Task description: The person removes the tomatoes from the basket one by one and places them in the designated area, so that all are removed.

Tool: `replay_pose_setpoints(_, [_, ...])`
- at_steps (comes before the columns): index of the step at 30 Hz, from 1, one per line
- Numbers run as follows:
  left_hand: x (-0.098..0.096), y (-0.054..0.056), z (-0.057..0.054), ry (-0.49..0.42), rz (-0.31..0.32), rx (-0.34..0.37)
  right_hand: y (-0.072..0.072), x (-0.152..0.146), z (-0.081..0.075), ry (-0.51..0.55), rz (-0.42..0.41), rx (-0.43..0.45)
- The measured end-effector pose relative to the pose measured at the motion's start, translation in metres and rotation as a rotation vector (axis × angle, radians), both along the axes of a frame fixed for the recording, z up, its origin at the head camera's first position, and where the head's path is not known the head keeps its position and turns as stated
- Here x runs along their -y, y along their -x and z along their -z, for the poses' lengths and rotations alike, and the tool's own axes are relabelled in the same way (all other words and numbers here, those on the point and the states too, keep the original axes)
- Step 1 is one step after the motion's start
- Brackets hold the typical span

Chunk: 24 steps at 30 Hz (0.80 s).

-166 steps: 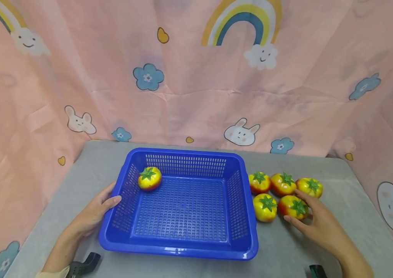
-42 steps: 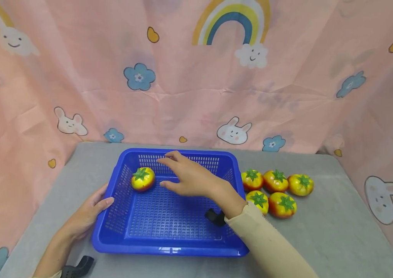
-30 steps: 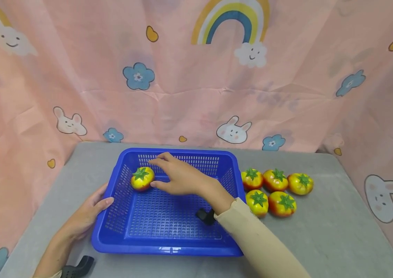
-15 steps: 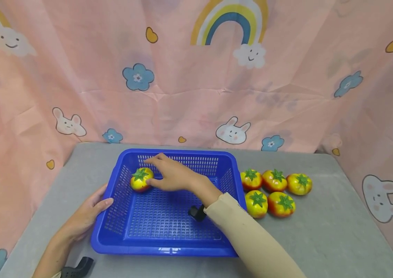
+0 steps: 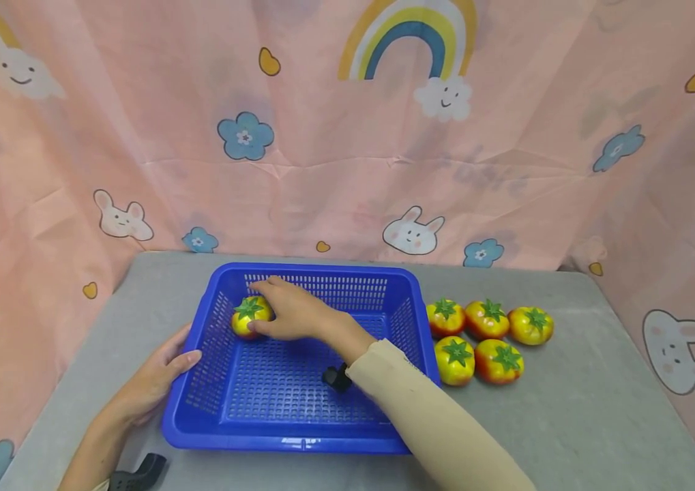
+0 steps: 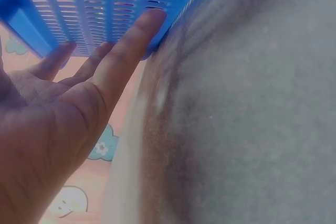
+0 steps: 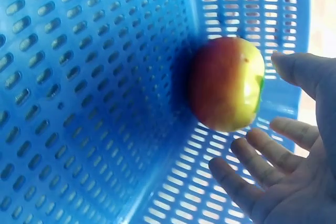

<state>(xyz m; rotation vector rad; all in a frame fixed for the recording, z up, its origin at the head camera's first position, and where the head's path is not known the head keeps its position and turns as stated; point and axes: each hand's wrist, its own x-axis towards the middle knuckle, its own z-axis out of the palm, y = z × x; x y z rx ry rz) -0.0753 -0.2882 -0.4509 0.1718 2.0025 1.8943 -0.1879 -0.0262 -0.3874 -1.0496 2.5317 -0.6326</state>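
A blue plastic basket (image 5: 316,443) with slotted walls stands on the table. Inside its far left corner sits a glossy yellow-and-red tomato (image 5: 252,318) with a green leafy top. My right hand (image 5: 294,310) reaches over the basket, thumb and fingers spread about that tomato. In the right wrist view, a gap shows between the fingers (image 7: 262,153) and the tomato (image 7: 227,84). My left hand (image 5: 151,382) is at the basket's left side, thumb on the rim. Seen from the left wrist, its nearly straight fingers (image 6: 123,59) lie against the slotted outer wall (image 6: 100,9).
Several similar tomatoes (image 5: 498,361) lie in two rows just right of the basket. Grey cloth covers the table (image 5: 599,395). A pink patterned curtain (image 5: 335,191) hangs behind and along the sides. A black wrist device (image 5: 337,377) hangs below the right wrist, over the basket.
My right hand has come from the tomatoes outside into the basket, then moved left until thumb and fingers flank the corner tomato. My left hand stays at the basket's left side.
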Motion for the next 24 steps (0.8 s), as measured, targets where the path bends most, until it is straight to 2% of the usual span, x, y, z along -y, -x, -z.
replay_pose_setpoints(11, [0.0, -0.001, 0.0, 0.018, 0.004, -0.012, -0.002, 0.006, 0.008, -0.015, 0.016, -0.012])
replay_pose_setpoints(24, [-0.001, -0.001, -0.001, 0.021, -0.002, -0.008, -0.005, 0.007, 0.017, 0.003, 0.037, 0.023])
